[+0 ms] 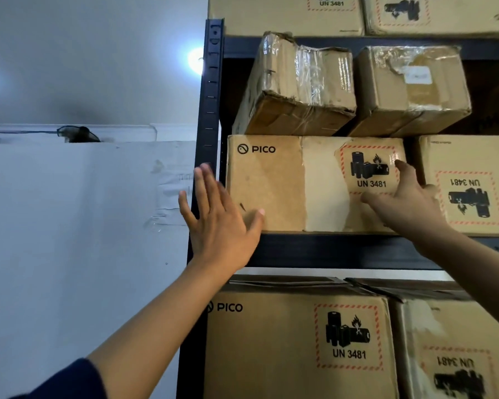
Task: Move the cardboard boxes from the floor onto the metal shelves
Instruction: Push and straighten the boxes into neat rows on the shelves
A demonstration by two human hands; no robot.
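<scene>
From the head camera, a PICO box sits at the centre of the frame on a dark metal shelf, its printed front face toward the camera with a UN 3481 battery label on its right half; the left hand is released, fingers straight and spread, lying at the box's lower left corner, the thumb tip over the cardboard and the fingers in front of the shelf upright; whether the palm actually touches the box cannot be told; the right hand is also released, fingers extended against the box's right edge beside the label, grasping nothing; the box thus lies between the two hands; two taped, crumpled boxes rest tilted on top of it; another labelled box stands just beside it at the right of the frame; more PICO boxes fill the shelf below at the bottom of the frame.
</scene>
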